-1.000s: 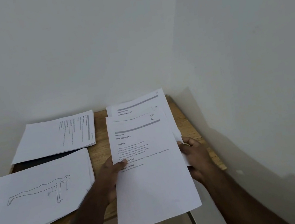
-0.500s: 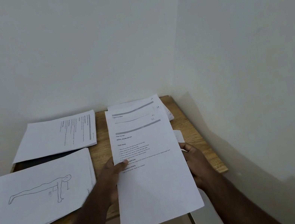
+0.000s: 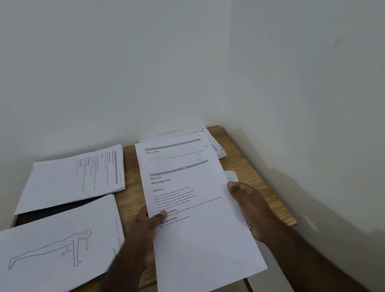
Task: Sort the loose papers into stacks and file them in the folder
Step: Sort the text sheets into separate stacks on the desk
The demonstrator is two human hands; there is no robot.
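Over wooden table (image 3: 256, 175), left hand (image 3: 141, 234), right hand (image 3: 250, 209) gripping printed sheet (image 3: 202, 234)

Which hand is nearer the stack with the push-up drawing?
Left. The left hand grips the held sheets' left edge, just right of the push-up drawing stack; the right hand holds their right edge, farther away.

table (image 3: 254, 168): wood, visible grain, matt | printed sheets (image 3: 204, 246): white paper, smooth, matt | wall (image 3: 96, 72): painted, matt, smooth
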